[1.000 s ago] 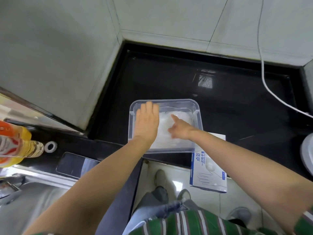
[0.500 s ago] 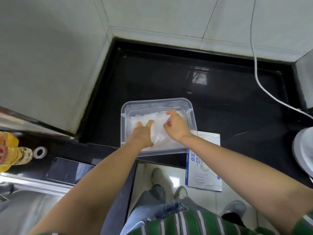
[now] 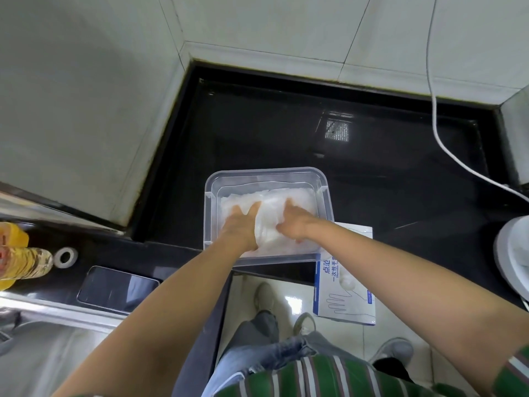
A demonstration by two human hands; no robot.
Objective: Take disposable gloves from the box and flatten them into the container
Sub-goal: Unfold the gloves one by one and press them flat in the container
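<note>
A clear plastic container [image 3: 266, 174] stands on the black counter near its front edge. Inside lies a pile of thin translucent disposable gloves [image 3: 297, 197]. My left hand [image 3: 239, 224] lies flat on the left part of the pile with its fingers straight. My right hand [image 3: 293, 222] presses on the right part, fingers pointing away from me; a fold of glove rises between the two hands. The white and blue glove box [image 3: 343, 293] lies flat just right of the container's near corner, overhanging the counter edge.
A phone [image 3: 117, 287] lies on the counter at the left, beside a roll of tape [image 3: 66, 255] and a yellow bottle [image 3: 20, 259]. A white cable [image 3: 446, 150] runs down the right wall. A white round object [image 3: 513, 253] stands at the far right.
My left hand moved from the container's far left rim back onto the glove pile. My right hand shifted from poking the pile to pressing flat on it.
</note>
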